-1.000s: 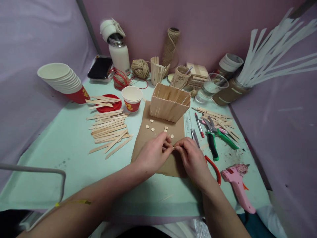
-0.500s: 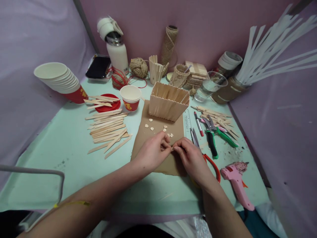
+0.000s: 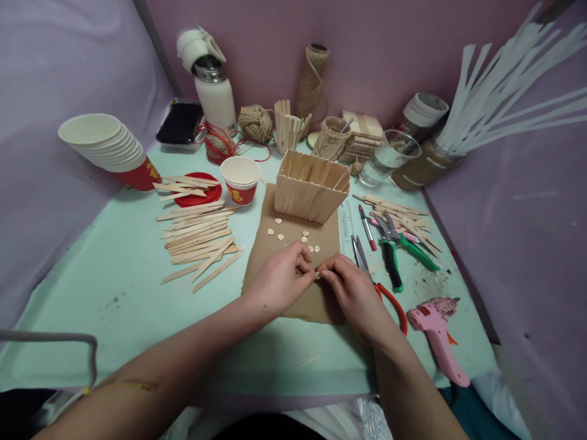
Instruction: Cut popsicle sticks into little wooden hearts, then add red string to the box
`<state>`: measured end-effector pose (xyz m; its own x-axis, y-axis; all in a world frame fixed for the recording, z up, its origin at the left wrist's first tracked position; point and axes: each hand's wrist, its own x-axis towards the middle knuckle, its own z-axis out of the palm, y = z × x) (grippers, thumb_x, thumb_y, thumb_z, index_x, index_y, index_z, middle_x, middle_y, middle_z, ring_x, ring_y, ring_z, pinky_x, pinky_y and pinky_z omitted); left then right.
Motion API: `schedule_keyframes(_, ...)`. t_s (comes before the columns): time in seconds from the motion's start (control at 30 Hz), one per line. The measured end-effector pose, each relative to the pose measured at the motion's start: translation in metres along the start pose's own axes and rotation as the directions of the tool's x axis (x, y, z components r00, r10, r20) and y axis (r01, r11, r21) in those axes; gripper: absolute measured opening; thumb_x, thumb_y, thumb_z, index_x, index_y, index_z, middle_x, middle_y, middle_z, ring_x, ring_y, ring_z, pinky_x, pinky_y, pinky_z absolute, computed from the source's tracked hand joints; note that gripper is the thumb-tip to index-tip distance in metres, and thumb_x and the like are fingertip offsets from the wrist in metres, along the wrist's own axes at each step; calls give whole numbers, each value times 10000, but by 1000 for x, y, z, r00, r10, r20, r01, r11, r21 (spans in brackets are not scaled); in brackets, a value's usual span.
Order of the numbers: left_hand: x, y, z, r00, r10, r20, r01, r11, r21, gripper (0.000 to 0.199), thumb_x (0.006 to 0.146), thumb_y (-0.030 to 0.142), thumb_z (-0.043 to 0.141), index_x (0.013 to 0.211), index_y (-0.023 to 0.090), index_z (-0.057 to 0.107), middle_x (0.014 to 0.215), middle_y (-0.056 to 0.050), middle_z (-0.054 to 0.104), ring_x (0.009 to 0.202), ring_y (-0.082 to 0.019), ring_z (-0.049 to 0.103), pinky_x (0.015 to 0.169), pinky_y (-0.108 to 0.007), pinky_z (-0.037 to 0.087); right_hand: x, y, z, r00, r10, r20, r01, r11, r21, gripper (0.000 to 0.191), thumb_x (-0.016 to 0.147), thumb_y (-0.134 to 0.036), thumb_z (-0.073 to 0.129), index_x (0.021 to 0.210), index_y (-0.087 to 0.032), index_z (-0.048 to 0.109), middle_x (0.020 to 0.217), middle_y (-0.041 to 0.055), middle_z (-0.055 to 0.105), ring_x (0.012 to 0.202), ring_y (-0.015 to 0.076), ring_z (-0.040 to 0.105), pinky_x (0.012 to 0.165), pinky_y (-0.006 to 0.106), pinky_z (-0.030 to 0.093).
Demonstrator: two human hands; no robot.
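Observation:
My left hand [image 3: 284, 275] and my right hand [image 3: 351, 290] meet over the brown cardboard sheet [image 3: 261, 269], fingertips pinched together. Between them is a tiny pale wooden piece [image 3: 318, 275], mostly covered by the fingers. Several small heart-shaped wooden pieces [image 3: 280, 237] lie scattered on the cardboard just beyond my hands. Behind these stands a box made of craft sticks [image 3: 309, 198], open at the top. Beside my right hand lie scissors [image 3: 389, 305] with red handles, partly covered by that hand.
Craft sticks [image 3: 202, 238], paper cups [image 3: 241, 177] and a red lid [image 3: 208, 194] are on the left. To the right lie green-handled cutters [image 3: 392, 263], a marker [image 3: 367, 229] and a pink glue gun [image 3: 440, 342]. Twine [image 3: 255, 124] and a clear cup of water [image 3: 385, 160] stand behind.
My hands stay pinched together in nearly the same place. The whole view has shifted very slightly; the things on the table have not moved.

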<state>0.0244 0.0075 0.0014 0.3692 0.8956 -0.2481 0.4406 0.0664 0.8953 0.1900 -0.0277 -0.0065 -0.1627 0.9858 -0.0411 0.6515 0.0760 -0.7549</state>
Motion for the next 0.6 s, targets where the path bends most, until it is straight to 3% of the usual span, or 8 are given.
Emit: schedule_keyframes(0.6,1,0,0,1000,-25,-2,25,999,-44,149,758,211,607,853,227,494,729,28,702,754,-174,680,687,-282,473,0,2,-3,999,39,28,-41,996,84,183,935,-229,435,810,-207,567,832,37,608,798,184,566,733,304,429)
